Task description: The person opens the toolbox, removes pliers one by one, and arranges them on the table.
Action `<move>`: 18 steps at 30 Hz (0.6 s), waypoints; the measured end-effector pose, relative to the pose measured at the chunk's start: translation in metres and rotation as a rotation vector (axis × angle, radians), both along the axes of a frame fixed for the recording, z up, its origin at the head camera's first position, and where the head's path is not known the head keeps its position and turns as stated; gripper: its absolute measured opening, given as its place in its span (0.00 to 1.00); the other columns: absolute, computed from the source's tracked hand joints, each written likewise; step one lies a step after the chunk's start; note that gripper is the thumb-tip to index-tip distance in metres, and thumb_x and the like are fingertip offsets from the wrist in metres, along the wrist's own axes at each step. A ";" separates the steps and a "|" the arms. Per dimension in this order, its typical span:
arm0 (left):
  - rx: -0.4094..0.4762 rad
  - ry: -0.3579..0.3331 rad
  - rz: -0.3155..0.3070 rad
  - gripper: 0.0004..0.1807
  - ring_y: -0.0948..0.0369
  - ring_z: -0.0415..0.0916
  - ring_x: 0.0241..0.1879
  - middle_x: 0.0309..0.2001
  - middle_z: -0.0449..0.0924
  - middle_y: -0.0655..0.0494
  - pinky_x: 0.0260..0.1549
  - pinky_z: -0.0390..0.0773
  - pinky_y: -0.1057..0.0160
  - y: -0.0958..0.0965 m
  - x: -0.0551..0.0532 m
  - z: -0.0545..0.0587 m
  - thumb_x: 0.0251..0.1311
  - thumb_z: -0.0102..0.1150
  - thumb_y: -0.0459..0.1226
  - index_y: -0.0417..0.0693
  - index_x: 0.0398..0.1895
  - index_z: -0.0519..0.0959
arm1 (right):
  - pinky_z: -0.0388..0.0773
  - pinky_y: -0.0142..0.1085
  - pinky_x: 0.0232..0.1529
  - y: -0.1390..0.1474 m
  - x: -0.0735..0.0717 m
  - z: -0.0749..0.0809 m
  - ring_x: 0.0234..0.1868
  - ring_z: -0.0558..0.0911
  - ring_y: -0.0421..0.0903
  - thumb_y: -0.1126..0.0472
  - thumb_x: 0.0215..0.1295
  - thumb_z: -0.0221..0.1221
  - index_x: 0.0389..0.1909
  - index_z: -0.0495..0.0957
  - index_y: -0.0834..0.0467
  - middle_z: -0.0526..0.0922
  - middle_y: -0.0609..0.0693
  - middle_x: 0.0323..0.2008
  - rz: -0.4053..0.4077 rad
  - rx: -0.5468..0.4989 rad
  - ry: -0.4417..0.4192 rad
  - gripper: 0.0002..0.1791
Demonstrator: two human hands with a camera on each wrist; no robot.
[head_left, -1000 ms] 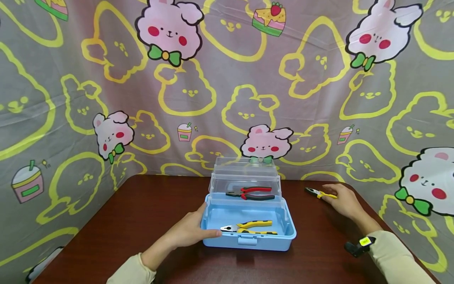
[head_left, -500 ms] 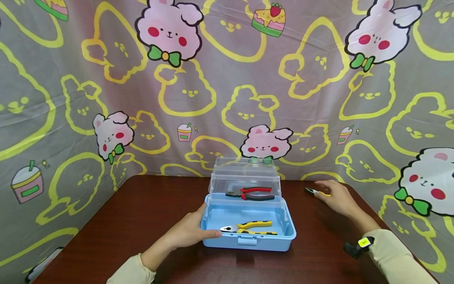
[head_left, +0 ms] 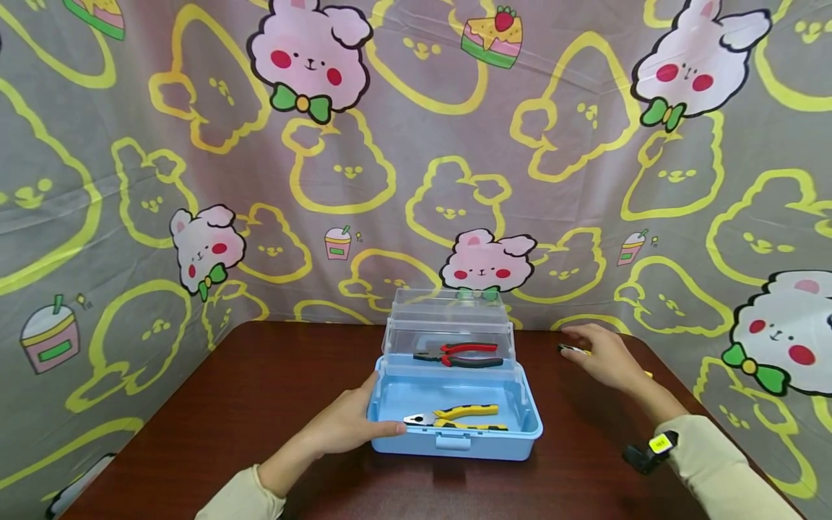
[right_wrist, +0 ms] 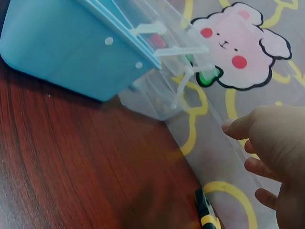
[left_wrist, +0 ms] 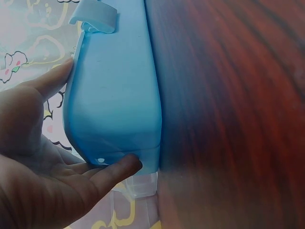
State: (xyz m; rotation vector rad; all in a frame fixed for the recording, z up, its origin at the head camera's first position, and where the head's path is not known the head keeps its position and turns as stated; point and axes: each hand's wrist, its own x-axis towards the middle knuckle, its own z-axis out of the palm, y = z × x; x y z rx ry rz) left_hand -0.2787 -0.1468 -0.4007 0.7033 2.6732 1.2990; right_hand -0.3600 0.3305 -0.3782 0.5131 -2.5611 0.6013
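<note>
My left hand (head_left: 354, 419) holds the front left corner of a light blue toolbox (head_left: 455, 448). In the left wrist view its thumb lies on the front rim and a finger presses the side wall. Combination pliers with yellow handles (head_left: 464, 411) lie in the box, jaws on the front rim. Red-and-black pliers (head_left: 477, 348) rest in the raised clear tray. My right hand (head_left: 604, 354), fingers loosely bent and holding nothing, hovers over another pair of yellow-and-black pliers (right_wrist: 206, 210) on the table. From the head view that hand hides most of them.
The toolbox's clear lid (head_left: 448, 297) stands raised at the back. A dark red-brown wooden table (head_left: 286, 375) carries everything. Behind it and at both sides hangs a grey cartoon-print curtain (head_left: 390, 238).
My right hand has slid leftward over the pliers on the table, covering more of them, and a bit of yellow now shows beyond its wrist. The left hand and toolbox have stayed still.
</note>
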 end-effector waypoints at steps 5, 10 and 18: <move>-0.003 -0.006 0.004 0.62 0.47 0.75 0.61 0.71 0.68 0.38 0.56 0.75 0.40 0.000 0.000 0.000 0.58 0.74 0.55 0.40 0.83 0.44 | 0.78 0.59 0.49 -0.008 0.001 0.004 0.49 0.82 0.62 0.64 0.63 0.72 0.57 0.81 0.69 0.83 0.65 0.51 0.020 0.002 0.005 0.23; -0.003 -0.001 0.001 0.63 0.47 0.75 0.61 0.71 0.67 0.38 0.56 0.75 0.41 0.000 0.001 0.000 0.58 0.74 0.55 0.39 0.83 0.44 | 0.79 0.59 0.50 -0.017 0.002 0.006 0.50 0.82 0.62 0.64 0.64 0.71 0.58 0.81 0.68 0.83 0.64 0.51 0.043 -0.003 -0.020 0.23; -0.007 0.017 -0.002 0.63 0.48 0.75 0.61 0.70 0.69 0.38 0.57 0.74 0.43 -0.001 0.001 0.000 0.58 0.74 0.54 0.38 0.83 0.44 | 0.80 0.57 0.49 -0.037 0.003 0.013 0.49 0.82 0.59 0.61 0.63 0.73 0.59 0.82 0.64 0.83 0.60 0.51 0.108 0.007 -0.026 0.24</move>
